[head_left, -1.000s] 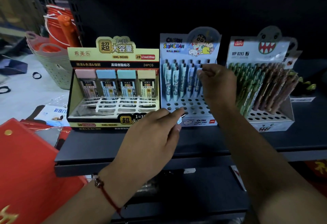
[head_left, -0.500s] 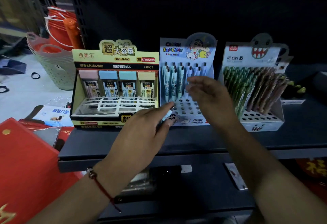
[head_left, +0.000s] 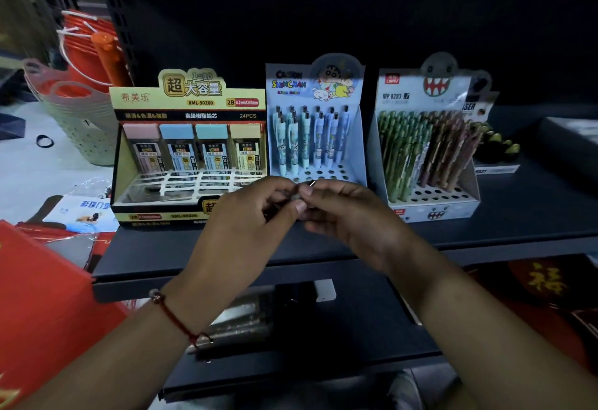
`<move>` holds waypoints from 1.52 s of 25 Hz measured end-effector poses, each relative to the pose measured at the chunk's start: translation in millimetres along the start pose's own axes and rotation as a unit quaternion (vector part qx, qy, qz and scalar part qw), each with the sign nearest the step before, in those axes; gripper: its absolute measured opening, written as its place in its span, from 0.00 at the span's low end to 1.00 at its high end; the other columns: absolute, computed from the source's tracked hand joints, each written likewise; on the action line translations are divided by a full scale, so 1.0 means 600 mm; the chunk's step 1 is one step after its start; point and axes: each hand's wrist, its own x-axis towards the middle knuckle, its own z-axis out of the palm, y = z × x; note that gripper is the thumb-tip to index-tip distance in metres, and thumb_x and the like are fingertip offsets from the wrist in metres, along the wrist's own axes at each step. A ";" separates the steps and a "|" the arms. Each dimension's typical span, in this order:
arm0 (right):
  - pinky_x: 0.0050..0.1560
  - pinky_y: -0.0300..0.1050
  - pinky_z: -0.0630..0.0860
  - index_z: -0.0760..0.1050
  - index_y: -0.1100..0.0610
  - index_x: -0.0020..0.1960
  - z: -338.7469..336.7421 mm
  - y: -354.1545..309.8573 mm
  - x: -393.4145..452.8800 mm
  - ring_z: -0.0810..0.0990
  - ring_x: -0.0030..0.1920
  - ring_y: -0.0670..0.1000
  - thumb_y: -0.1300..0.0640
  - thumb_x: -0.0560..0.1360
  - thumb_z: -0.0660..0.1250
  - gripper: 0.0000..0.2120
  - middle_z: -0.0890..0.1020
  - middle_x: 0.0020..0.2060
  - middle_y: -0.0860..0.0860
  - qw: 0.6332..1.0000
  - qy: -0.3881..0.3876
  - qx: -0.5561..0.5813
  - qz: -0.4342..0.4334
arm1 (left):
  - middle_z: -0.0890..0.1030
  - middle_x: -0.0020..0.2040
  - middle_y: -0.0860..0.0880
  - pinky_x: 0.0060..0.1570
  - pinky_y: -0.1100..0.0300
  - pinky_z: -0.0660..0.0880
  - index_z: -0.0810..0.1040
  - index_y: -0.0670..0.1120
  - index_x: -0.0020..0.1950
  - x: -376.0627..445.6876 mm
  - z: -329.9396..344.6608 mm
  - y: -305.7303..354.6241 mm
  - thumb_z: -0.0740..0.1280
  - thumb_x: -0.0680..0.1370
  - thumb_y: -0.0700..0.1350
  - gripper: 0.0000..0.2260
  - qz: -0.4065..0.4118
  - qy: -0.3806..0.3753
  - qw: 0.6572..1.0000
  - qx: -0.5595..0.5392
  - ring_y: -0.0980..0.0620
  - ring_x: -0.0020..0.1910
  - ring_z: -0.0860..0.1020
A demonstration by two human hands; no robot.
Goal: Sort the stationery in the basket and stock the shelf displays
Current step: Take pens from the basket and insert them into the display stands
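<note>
— What step were you at in that moment?

— I was stocking the cartoon pen display (head_left: pixel 315 124). My left hand (head_left: pixel 249 215) and my right hand (head_left: pixel 343 212) met just in front of it, both pinching the same pen (head_left: pixel 309 183). Only its dark tip showed between my fingers, so I think it was a pen, not more.

— And the next move?

— In my judgement, the right hand had to take the pen alone and stand it in a free hole of the front rows.
</note>
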 end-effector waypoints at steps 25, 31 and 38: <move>0.42 0.35 0.76 0.81 0.62 0.50 -0.054 -0.043 0.055 0.81 0.39 0.43 0.61 0.76 0.71 0.05 0.83 0.39 0.49 0.897 0.307 -0.102 -0.301 | 0.55 0.79 0.51 0.76 0.51 0.46 0.57 0.58 0.78 -0.010 0.010 -0.044 0.47 0.81 0.63 0.26 0.108 -0.146 0.908 0.377 0.47 0.78 0.52; 0.42 0.32 0.76 0.81 0.58 0.51 -0.035 -0.036 0.083 0.82 0.41 0.41 0.58 0.76 0.72 0.06 0.84 0.40 0.46 0.884 0.305 -0.184 -0.304 | 0.59 0.78 0.51 0.74 0.51 0.46 0.59 0.58 0.77 -0.006 0.013 -0.047 0.48 0.80 0.62 0.26 0.111 -0.148 0.904 0.386 0.46 0.77 0.55; 0.42 0.31 0.77 0.82 0.58 0.52 -0.026 -0.044 0.095 0.82 0.41 0.38 0.58 0.76 0.72 0.06 0.84 0.40 0.44 0.871 0.321 -0.197 -0.316 | 0.60 0.78 0.50 0.74 0.49 0.50 0.61 0.56 0.77 -0.001 0.014 -0.047 0.51 0.81 0.61 0.24 0.110 -0.139 0.914 0.364 0.46 0.77 0.55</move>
